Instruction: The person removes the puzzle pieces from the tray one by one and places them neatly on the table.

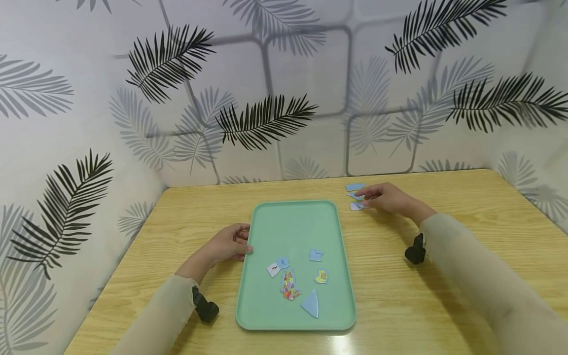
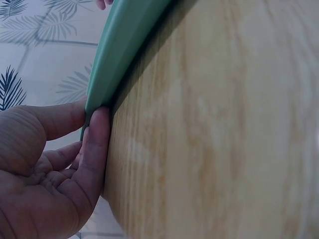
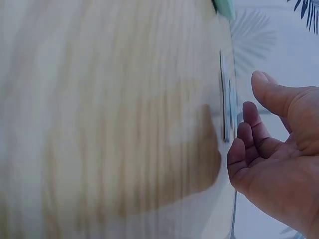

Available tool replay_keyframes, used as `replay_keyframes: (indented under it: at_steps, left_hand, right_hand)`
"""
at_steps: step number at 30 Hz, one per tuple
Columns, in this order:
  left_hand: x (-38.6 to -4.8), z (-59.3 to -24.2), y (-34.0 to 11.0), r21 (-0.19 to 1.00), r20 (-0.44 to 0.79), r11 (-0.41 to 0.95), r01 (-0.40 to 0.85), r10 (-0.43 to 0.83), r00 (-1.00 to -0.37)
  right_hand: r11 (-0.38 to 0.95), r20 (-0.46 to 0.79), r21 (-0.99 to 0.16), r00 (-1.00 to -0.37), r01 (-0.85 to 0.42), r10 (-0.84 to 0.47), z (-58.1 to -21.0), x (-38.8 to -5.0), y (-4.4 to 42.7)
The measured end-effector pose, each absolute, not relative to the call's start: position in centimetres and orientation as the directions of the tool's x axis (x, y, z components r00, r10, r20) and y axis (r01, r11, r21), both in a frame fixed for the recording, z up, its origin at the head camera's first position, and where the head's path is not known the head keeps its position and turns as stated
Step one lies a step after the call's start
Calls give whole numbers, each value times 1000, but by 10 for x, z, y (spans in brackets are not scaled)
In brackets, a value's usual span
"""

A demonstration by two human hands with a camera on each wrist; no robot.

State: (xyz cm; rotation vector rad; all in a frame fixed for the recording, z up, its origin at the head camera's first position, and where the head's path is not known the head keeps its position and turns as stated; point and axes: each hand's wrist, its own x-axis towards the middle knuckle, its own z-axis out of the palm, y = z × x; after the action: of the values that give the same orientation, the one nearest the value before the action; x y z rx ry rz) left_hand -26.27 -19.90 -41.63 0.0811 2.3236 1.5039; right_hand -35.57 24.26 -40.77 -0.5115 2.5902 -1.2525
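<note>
On the wooden table lies a green tray (image 1: 293, 231), its long sides running away from me. My left hand (image 1: 230, 244) grips its left rim, thumb on top; the left wrist view shows the thumb and fingers (image 2: 94, 144) pinching the edge. Several irregular puzzle pieces lie in the tray, including a colourful one (image 1: 289, 286), a yellow one (image 1: 321, 276) and a blue triangular one (image 1: 311, 303). Beyond the tray's right side, my right hand (image 1: 390, 198) hovers with bent, relaxed fingers over three pieces: a top blue one (image 1: 354, 187), a middle one (image 1: 353, 195) and a pale one (image 1: 356, 206).
The wooden table (image 1: 399, 296) reaches back to a wall with leaf-patterned covering (image 1: 284, 74). A black wrist camera (image 1: 205, 306) sits on the left forearm and another camera (image 1: 415, 250) on the right. Bare wood surrounds the tray.
</note>
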Motion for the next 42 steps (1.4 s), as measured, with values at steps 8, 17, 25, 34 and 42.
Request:
replay_keyframes:
  at_steps: [8, 17, 25, 34, 42]
  left_hand:
    - [-262, -416, -200, 892, -277, 426, -153, 247, -929]
    - [-263, -415, -201, 888, -273, 439, -139, 257, -927]
    - [-263, -414, -200, 890, -279, 431, -150, 256, -925]
    - [-262, -416, -200, 889, -269, 436, -138, 255, -929]
    - [-262, -416, -200, 893, -272, 427, -145, 252, -929]
  right_hand:
    - [508, -46, -832, -885, -223, -463, -405, -346, 225]
    - [436, -43, -869, -844, -232, -535, -401, -333, 205]
    - [365, -45, -902, -790, -231, -612, -398, -318, 182]
    - [341, -75, -914, -734, -220, -675, -393, -303, 159]
    - [372, -98, -882, -660, -289, -745, -396, -297, 145]
